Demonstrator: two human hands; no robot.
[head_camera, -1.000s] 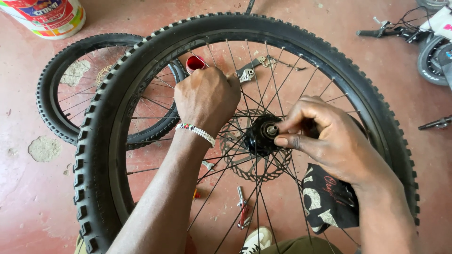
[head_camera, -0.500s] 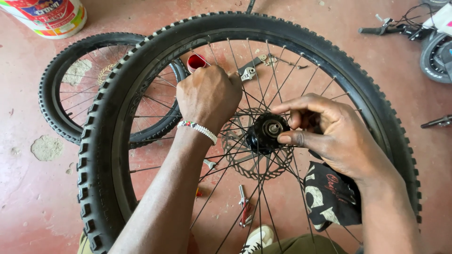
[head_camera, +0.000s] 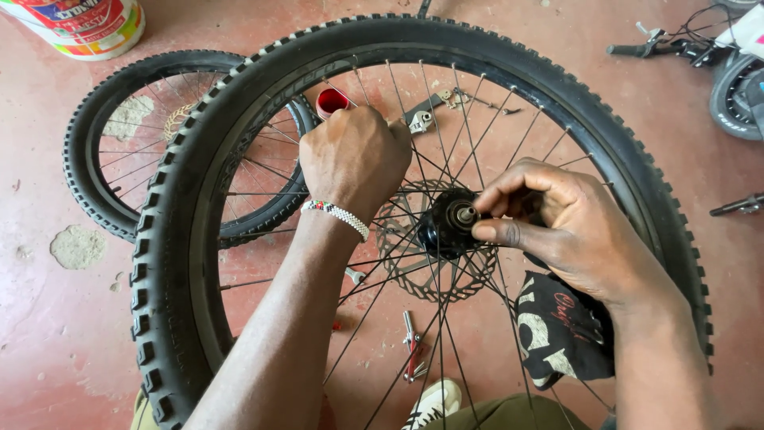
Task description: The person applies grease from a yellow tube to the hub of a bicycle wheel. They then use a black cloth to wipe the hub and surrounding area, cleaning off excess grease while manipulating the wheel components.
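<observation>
A large knobby bicycle wheel [head_camera: 171,239] lies flat in front of me, its black hub [head_camera: 446,227] and disc rotor [head_camera: 414,275] at the middle. My right hand [head_camera: 557,227] pinches the axle end at the hub with thumb and fingers. Reaching in among the spokes left of the hub, my left hand [head_camera: 354,159] is a closed fist with a beaded band at the wrist; what it grips is hidden under it.
A smaller wheel [head_camera: 95,159] lies under the big one at the left. A red cap [head_camera: 330,102], a small metal part [head_camera: 419,121], a red-handled tool [head_camera: 411,354] and a black printed cloth [head_camera: 557,334] lie on the red floor. A paint bucket [head_camera: 79,24] stands top left; bike parts [head_camera: 716,56] top right.
My right hand's fingers have shifted around the axle end, as if turning it. The left fist stays where it was. The view has moved slightly.
</observation>
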